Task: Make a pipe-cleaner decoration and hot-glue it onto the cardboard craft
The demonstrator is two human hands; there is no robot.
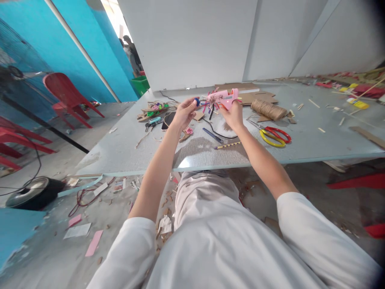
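Observation:
My right hand [233, 114] is closed around a pink glue gun [226, 97], held above the grey table [315, 136] with its nozzle pointing left. My left hand [185, 112] pinches a small blue piece [197, 101] at the fingertips, right beside the gun's tip. Between the two hands hangs a small craft piece with pink, red and blue strips [210, 102]. The gun's black cord [221, 134] trails down onto the table.
On the table lie a spool of brown twine [268, 109], red and yellow scissors [275, 136], a striped pencil [227, 145], a blue pen [212, 135], cardboard sheets [255, 96] and paper flowers [156, 108]. Red plastic chairs [67, 96] stand at left; scraps litter the floor.

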